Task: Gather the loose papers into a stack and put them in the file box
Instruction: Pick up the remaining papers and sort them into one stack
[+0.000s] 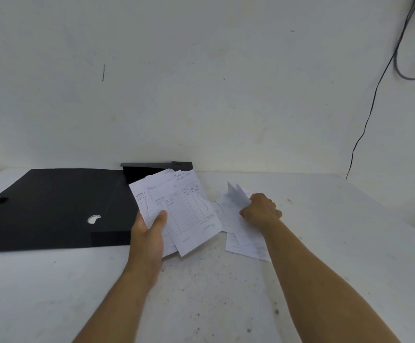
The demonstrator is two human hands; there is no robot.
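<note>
- The scene is seen from a single head-worn view, aimed forward and down across a white table (201,293) toward a white wall (201,70).
- Both forearms are taken in from close range, entering at the lower edge.
- Wide-angle bending is seen at the edges (the table's far edge curves).

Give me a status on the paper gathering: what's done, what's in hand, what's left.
Done: the black file box lies open on the white table, and the left hand holds a fanned bunch of receipt slips.
In hand: the right hand is pinching another slip from the loose pile.
Left: gather that pile, square the stack, put it in the box.
</note>
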